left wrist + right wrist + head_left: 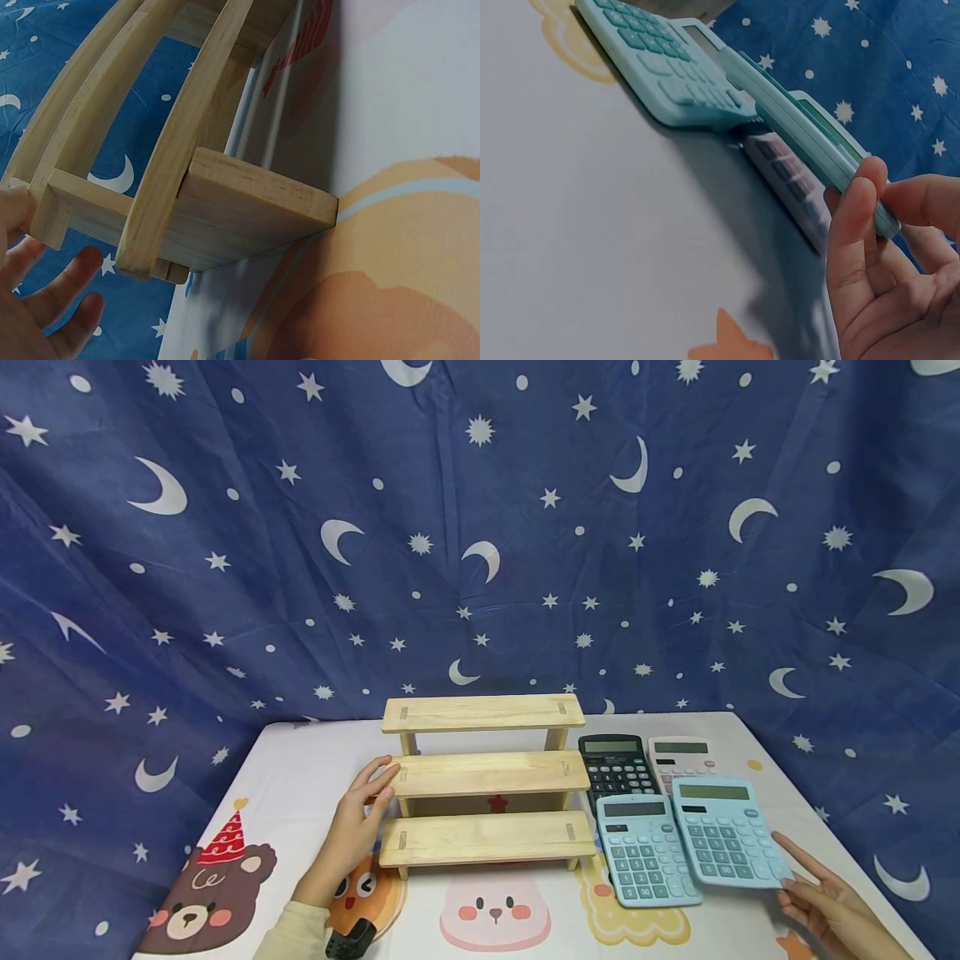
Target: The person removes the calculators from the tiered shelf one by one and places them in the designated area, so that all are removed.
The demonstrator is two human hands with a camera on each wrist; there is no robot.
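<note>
My right hand (832, 897) pinches a light blue calculator (723, 835) at its lower right corner. In the right wrist view that calculator (802, 120) is seen edge-on, tilted and raised over the others, with thumb and fingertips on its corner. Beside it lies a second light blue calculator (648, 852); behind are a black calculator (613, 764) and a pale pink one (681, 756), partly covered. My left hand (356, 818) touches the left end of the middle plank of a three-tier wooden shelf (491, 774). In the left wrist view its lower fingers (71, 281) extend loosely, apart from the wood.
The shelf stands mid-table, just left of the calculators. A white cloth with cartoon prints, including a bear (206, 902) and a pink face (495, 910), covers the table (300, 777). Behind hangs a blue curtain (480, 527) with moons and stars.
</note>
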